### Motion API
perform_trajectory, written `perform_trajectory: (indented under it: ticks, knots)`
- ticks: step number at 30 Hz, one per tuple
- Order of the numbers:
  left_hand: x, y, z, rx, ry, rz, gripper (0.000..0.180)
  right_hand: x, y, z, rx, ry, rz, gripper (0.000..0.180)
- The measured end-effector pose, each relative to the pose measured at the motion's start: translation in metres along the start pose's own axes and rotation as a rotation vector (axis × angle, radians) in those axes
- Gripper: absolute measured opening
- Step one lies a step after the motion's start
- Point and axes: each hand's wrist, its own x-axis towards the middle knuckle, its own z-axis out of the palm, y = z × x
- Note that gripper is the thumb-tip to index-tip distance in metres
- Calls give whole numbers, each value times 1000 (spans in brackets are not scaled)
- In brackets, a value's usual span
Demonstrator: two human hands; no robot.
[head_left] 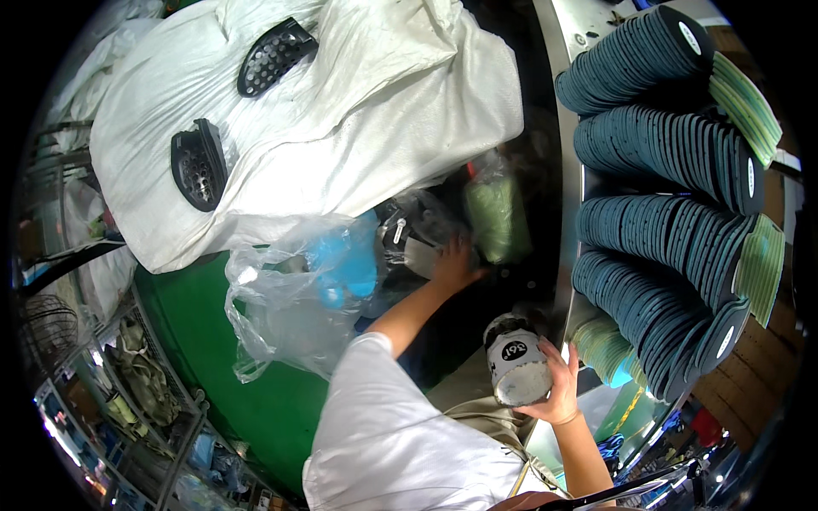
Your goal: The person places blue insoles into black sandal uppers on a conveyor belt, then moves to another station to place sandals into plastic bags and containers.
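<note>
My right hand [558, 387] grips a grimy white can [516, 362] with a dark round label, held upright near the edge of a metal table [564, 51]. My left hand [452, 264] reaches forward and down into a dark gap below a big white woven sack [358, 111], fingers spread among clear plastic bags [294, 302]; whether it holds anything is hidden. A bag of pale green material [497, 217] lies just right of that hand, and a blue item [349, 264] shows inside the plastic to its left.
Several long leaning rows of dark blue shoe insoles [665, 170], some with green backs [745, 102], fill the table at right. Two black perforated sole pieces [198, 164] [274, 55] lie on the sack. A green drum [213, 358] stands lower left.
</note>
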Motion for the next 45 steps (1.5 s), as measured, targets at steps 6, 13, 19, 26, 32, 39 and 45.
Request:
perform_trajectory:
  ticks: [6,13,19,26,32,39,45]
  knots:
    - [54,1,66,-216,-53,-466,78,4,2,4,-21,-9,47,100]
    - [47,33,7,-408,-143,-163,45,7,1,5,18,-8,179,100]
    - [-45,-20,-81,-510,-56,-210,36,9,-1,6,-33,35,143,98]
    - [-89,-108,-88,-837,489,-653,22,9,-1,11,-72,70,126,98]
    - [-69,-108,-88,-433,706,-381,24,7,1,13,-88,70,94,95]
    - [-52,-62,-95,422,379,-474,53,7,3,12,-77,59,74,94]
    - [10,22,-123,277,308,-77,37,8,5,10,-94,52,72,90]
